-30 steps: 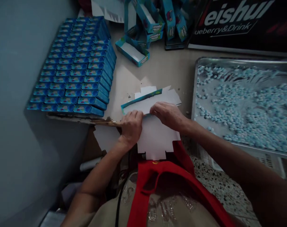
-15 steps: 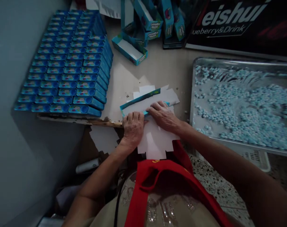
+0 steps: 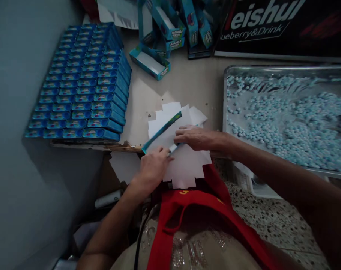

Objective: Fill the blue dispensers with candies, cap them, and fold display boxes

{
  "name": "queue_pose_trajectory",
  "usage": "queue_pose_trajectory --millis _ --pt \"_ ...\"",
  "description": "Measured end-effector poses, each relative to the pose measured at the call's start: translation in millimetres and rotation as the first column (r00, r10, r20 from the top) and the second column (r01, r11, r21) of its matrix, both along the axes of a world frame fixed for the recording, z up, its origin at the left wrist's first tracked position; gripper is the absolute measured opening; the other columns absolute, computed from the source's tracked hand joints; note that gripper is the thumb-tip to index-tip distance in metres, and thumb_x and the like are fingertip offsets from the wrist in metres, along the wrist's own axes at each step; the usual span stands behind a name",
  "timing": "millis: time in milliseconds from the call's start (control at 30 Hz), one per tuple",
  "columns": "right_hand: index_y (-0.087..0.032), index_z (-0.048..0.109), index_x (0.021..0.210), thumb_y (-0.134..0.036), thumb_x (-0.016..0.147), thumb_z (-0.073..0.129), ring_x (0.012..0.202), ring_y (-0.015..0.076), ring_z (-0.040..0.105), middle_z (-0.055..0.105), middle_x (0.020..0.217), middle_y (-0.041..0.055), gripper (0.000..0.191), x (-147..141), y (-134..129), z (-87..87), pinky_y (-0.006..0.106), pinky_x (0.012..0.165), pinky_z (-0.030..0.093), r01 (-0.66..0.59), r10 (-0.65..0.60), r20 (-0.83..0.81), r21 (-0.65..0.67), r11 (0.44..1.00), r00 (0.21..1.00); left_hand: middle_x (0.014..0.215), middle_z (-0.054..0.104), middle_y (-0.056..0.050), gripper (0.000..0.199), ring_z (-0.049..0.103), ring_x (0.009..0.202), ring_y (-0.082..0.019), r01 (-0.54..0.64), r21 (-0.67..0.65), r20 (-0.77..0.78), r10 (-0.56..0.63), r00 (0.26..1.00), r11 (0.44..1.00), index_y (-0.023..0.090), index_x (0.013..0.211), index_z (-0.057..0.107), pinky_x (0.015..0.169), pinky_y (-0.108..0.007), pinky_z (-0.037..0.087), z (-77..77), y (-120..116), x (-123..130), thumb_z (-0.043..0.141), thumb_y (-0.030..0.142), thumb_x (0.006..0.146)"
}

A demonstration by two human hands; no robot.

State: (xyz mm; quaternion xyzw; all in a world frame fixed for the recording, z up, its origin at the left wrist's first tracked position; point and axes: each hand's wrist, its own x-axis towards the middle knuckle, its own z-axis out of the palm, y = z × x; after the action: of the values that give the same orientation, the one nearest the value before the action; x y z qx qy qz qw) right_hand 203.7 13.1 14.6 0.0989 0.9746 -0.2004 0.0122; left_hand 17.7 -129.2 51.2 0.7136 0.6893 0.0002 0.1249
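A partly folded box blank (image 3: 165, 135), white inside with a blue-green long side standing up, lies slanted between my hands. My left hand (image 3: 155, 165) is closed on its near left corner, fingers bent over the edge. My right hand (image 3: 191, 137) is closed on the near long edge farther right, fingertips pressed together on the fold. Beneath it, flat white card blanks (image 3: 187, 165) with notched edges overhang the table's front edge toward the red apron (image 3: 170, 210).
Stacked blue boxes (image 3: 83, 90) fill the left of the table (image 3: 184, 82). Open blue boxes (image 3: 150, 62) lie at the back. A metal tray (image 3: 226, 101) of small pale-blue candies stands right, before a black carton (image 3: 271, 26). A white basket (image 3: 264, 189) is below.
The box blank has turned, its left end coming nearer to me. My left hand has moved down and left with that corner; my right hand has swung flatter along the edge.
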Motion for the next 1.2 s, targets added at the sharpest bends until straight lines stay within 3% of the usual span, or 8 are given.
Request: queue_pose_trajectory --millis 167,300,467,533,633,767,933,1200 --pt "-0.022 0.062 0.079 -0.002 0.077 0.053 0.089 0.0213 0.055 0.066 0.086 0.0044 0.022 27 -24 8.9 0.037 0.089 0.042 0.009 -0.013 -0.086 -0.042 0.999 0.996 0.113 0.071 -0.009 0.034 0.068 0.097 -0.025 -0.136 0.179 0.205 0.098 0.974 0.975 0.022 0.118 0.067 0.081 -0.033 0.050 16.8 48 -4 0.079 0.039 0.091" --pt "-0.022 0.061 0.077 -0.018 0.085 0.054 0.086 0.0204 0.055 0.064 0.082 0.0039 0.011 32 -29 6.3 0.042 0.101 0.043 -0.018 -0.012 -0.201 -0.146 0.989 0.979 0.100 0.072 -0.006 0.044 0.068 0.087 -0.021 -0.109 -0.014 0.425 0.105 0.899 0.994 0.018 0.126 0.058 0.081 -0.032 0.052 -18.2 100 3 0.077 0.031 0.088" --pt "-0.019 0.065 0.098 -0.012 0.094 0.046 0.096 0.0238 0.059 0.067 0.095 0.0096 0.021 25 -40 -10.9 0.045 0.100 0.048 0.279 -0.315 -0.297 -0.158 0.947 0.902 0.104 0.074 -0.008 0.038 0.070 0.095 -0.023 -0.146 0.075 0.480 0.093 0.872 0.986 0.019 0.121 0.059 0.090 -0.035 0.055 -47.9 90 17 0.056 0.008 0.085" --pt "-0.019 0.062 0.114 -0.005 0.087 0.046 0.120 0.0283 0.056 0.063 0.122 0.0166 0.035 20 -53 -17.2 0.050 0.105 0.047 0.502 -0.517 -0.364 -0.144 0.853 0.775 0.116 0.073 -0.012 0.042 0.071 0.106 -0.026 -0.229 0.091 0.483 0.158 0.861 0.969 0.018 0.127 0.057 0.094 -0.039 0.056 -49.8 75 20 0.053 0.009 0.086" --pt "-0.018 0.053 0.129 -0.011 0.084 0.055 0.136 0.0347 0.047 0.052 0.142 0.0225 0.045 15 -72 -22.9 0.055 0.109 0.046 0.812 -0.807 -0.397 -0.211 0.545 0.438 0.135 0.068 -0.016 0.049 0.068 0.124 -0.031 -0.323 0.112 0.494 0.229 0.839 0.940 0.017 0.137 0.054 0.101 -0.044 0.056 -50.9 59 24 0.051 0.009 0.088" --pt "-0.018 0.054 0.128 -0.024 0.087 0.057 0.102 0.0326 0.065 0.067 0.114 0.0171 0.041 9 -68 -24.3 0.046 0.088 0.054 0.925 -0.953 -0.172 -0.251 0.286 0.248 0.139 0.067 -0.015 0.050 0.065 0.130 -0.031 -0.364 0.136 0.530 0.242 0.812 0.922 0.019 0.139 0.054 0.108 -0.045 0.054 -54.8 52 28 0.051 0.009 0.089" --pt "-0.019 0.062 0.108 -0.022 0.090 0.052 0.076 0.0292 0.066 0.072 0.087 0.0119 0.021 0 -45 -17.7 0.036 0.069 0.045 0.955 -0.954 0.039 -0.034 0.295 0.296 0.130 0.069 -0.014 0.048 0.067 0.124 -0.029 -0.401 0.172 0.575 0.239 0.783 0.900 0.019 0.134 0.058 0.106 -0.044 0.055 -56.6 50 30 0.053 0.008 0.087" --pt "-0.015 0.060 0.126 -0.019 0.094 0.047 0.074 0.0282 0.069 0.076 0.091 0.0137 0.035 -3 -76 -22.1 0.035 0.064 0.043 0.958 -0.953 -0.102 0.000 0.288 0.287 0.124 0.074 -0.011 0.037 0.071 0.108 -0.025 -0.508 0.103 0.655 0.326 0.682 0.855 0.021 0.122 0.068 0.096 -0.038 0.058 -56.1 64 28 0.059 0.012 0.088"
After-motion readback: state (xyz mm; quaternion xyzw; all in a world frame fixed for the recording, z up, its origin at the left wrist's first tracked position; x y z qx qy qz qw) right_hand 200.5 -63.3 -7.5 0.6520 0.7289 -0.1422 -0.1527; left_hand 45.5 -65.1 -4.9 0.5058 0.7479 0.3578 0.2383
